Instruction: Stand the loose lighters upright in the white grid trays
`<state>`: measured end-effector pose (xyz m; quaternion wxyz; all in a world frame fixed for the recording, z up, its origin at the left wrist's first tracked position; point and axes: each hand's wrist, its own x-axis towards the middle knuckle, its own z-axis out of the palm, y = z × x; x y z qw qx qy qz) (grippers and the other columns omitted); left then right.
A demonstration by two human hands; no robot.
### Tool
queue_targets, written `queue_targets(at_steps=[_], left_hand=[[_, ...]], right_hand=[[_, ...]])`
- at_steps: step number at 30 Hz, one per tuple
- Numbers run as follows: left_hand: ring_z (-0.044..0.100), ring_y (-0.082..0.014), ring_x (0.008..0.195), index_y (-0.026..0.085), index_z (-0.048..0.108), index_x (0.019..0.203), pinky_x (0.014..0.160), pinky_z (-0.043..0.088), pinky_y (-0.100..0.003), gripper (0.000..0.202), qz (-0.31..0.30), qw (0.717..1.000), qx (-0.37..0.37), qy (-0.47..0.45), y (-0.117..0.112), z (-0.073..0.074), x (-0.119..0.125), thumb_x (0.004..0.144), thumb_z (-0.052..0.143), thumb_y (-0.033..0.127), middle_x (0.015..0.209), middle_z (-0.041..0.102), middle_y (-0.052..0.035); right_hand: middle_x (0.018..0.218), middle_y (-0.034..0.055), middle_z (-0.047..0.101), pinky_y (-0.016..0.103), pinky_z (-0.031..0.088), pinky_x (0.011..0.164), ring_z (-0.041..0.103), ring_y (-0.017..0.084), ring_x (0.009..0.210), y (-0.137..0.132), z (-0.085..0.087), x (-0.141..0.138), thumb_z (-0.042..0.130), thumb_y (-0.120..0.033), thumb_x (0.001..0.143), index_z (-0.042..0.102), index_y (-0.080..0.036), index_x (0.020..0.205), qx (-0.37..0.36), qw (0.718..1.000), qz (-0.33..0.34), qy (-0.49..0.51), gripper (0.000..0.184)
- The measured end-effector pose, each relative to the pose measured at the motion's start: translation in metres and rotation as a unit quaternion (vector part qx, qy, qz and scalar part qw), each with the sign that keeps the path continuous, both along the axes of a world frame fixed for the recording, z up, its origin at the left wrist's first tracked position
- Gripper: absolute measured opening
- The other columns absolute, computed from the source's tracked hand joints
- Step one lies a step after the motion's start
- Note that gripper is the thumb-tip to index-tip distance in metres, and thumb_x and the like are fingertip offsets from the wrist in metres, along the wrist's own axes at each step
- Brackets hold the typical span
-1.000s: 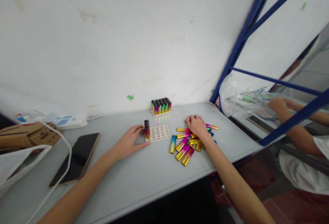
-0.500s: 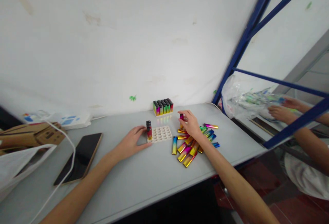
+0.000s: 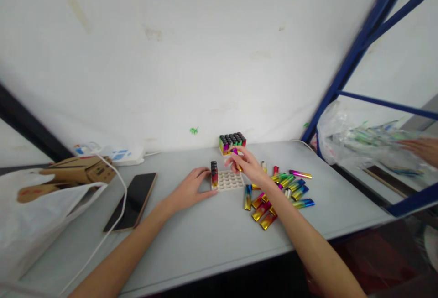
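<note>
A white tray (image 3: 230, 182) with round holes lies on the grey table (image 3: 212, 234), with a few lighters (image 3: 214, 174) standing in its left edge. My left hand (image 3: 190, 190) rests against the tray's left side, fingers curled round it. My right hand (image 3: 247, 164) hovers over the tray's far right, pinching a pink and gold lighter (image 3: 236, 154). A heap of rainbow-coloured lighters (image 3: 278, 191) lies to the right of the tray. A full tray of lighters (image 3: 232, 143) stands by the wall.
A dark phone (image 3: 132, 200) lies at the left beside a white cable (image 3: 102, 238), a cardboard box (image 3: 78, 170), a power strip (image 3: 114, 154) and a white bag (image 3: 34, 225). A blue metal frame (image 3: 345, 79) rises at the right. Beyond it, another person's hand (image 3: 422, 147) handles a plastic bag (image 3: 356, 140).
My right hand picked one lighter out of the heap and carried it left, over the tray. The view shifted, so everything sits further right. My left hand stayed at the tray.
</note>
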<state>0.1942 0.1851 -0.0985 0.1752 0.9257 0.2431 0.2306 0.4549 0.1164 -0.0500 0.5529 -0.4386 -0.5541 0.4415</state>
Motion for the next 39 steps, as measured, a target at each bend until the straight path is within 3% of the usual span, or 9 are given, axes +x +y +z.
queue_targets(at_steps=[3, 6, 9, 13, 19, 25, 29, 33, 39], left_hand=[[0.062, -0.0348, 0.136, 0.021, 0.064, 0.140, 0.121, 0.049, -0.053, 0.066, -0.006, 1.000, 0.005, -0.002, -0.001, 0.001, 0.000, 0.095, 0.068, 0.069, 0.146, 0.065, -0.0160], [0.061, -0.0344, 0.137, 0.020, 0.063, 0.141, 0.122, 0.048, -0.052, 0.069, -0.007, 1.000, 0.004, 0.002, -0.001, 0.000, 0.000, 0.095, 0.067, 0.071, 0.147, 0.064, -0.0167], [0.060, -0.0349, 0.139, 0.020, 0.063, 0.141, 0.123, 0.047, -0.053, 0.070, -0.003, 1.000, 0.001, 0.005, 0.000, 0.000, 0.000, 0.095, 0.067, 0.071, 0.149, 0.062, -0.0174], [0.060, -0.0355, 0.139, 0.018, 0.063, 0.141, 0.123, 0.047, -0.054, 0.070, -0.003, 1.000, 0.000, 0.010, 0.002, -0.001, -0.001, 0.095, 0.068, 0.071, 0.149, 0.062, -0.0184], [0.060, -0.0355, 0.138, 0.019, 0.064, 0.140, 0.122, 0.048, -0.054, 0.070, -0.003, 1.000, 0.003, 0.006, 0.002, -0.001, 0.000, 0.095, 0.066, 0.073, 0.149, 0.063, -0.0178], [0.061, -0.0352, 0.138, 0.020, 0.064, 0.142, 0.122, 0.048, -0.054, 0.071, -0.002, 1.000, 0.002, 0.005, 0.001, 0.000, 0.000, 0.094, 0.067, 0.073, 0.148, 0.064, -0.0166], [0.061, -0.0346, 0.137, 0.021, 0.064, 0.143, 0.122, 0.048, -0.053, 0.070, -0.002, 1.000, 0.000, -0.001, 0.000, -0.001, 0.000, 0.094, 0.069, 0.071, 0.148, 0.064, -0.0159], [0.060, -0.0346, 0.138, 0.021, 0.062, 0.144, 0.122, 0.047, -0.053, 0.068, -0.001, 1.000, -0.007, 0.001, -0.002, 0.000, 0.001, 0.095, 0.070, 0.068, 0.148, 0.064, -0.0159], [0.061, -0.0358, 0.138, 0.019, 0.064, 0.142, 0.121, 0.049, -0.053, 0.069, -0.001, 1.000, -0.004, 0.007, 0.001, -0.002, 0.000, 0.094, 0.071, 0.067, 0.146, 0.064, -0.0174]], right_hand=[[0.065, -0.0079, 0.052, 0.024, 0.030, 0.048, 0.038, 0.012, 0.048, -0.006, -0.009, -0.010, 0.056, -0.069, 0.098, 0.059, -0.025, 0.124, -0.007, 0.997, -0.032, -0.072, 0.051], [0.066, -0.0048, 0.048, 0.026, 0.034, 0.054, 0.043, 0.014, 0.059, -0.014, -0.012, -0.016, 0.049, -0.066, 0.102, 0.063, -0.022, 0.099, 0.036, 0.981, -0.100, -0.164, 0.046], [0.063, -0.0038, 0.043, 0.027, 0.031, 0.059, 0.041, 0.014, 0.062, -0.021, -0.008, -0.021, 0.049, -0.065, 0.101, 0.049, -0.022, 0.070, 0.067, 0.960, -0.134, -0.237, 0.053], [0.057, -0.0052, 0.031, 0.029, 0.023, 0.058, 0.031, 0.011, 0.058, -0.024, -0.005, -0.025, 0.053, -0.056, 0.096, 0.035, -0.024, 0.058, 0.064, 0.940, -0.178, -0.282, 0.053], [0.055, -0.0057, 0.037, 0.028, 0.022, 0.058, 0.034, 0.012, 0.058, -0.018, -0.013, -0.024, 0.056, -0.032, 0.088, 0.039, -0.024, 0.059, 0.044, 0.931, -0.176, -0.318, 0.035], [0.066, -0.0038, 0.053, 0.028, 0.031, 0.064, 0.045, 0.015, 0.062, -0.019, -0.014, -0.023, 0.052, -0.049, 0.106, 0.053, -0.023, 0.077, 0.055, 0.920, -0.164, -0.352, 0.039], [0.079, 0.0003, 0.062, 0.028, 0.039, 0.072, 0.055, 0.018, 0.072, -0.022, -0.014, -0.023, 0.046, -0.045, 0.112, 0.060, -0.022, 0.093, 0.112, 0.909, -0.109, -0.385, 0.033], [0.089, 0.0066, 0.067, 0.030, 0.042, 0.078, 0.060, 0.020, 0.083, -0.026, -0.013, -0.024, 0.046, -0.048, 0.113, 0.062, -0.020, 0.088, 0.154, 0.882, -0.078, -0.439, 0.041], [0.076, 0.0028, 0.070, 0.027, 0.038, 0.068, 0.060, 0.017, 0.068, -0.030, -0.011, -0.027, 0.054, -0.047, 0.112, 0.066, -0.020, 0.085, 0.092, 0.892, -0.040, -0.440, 0.040]])
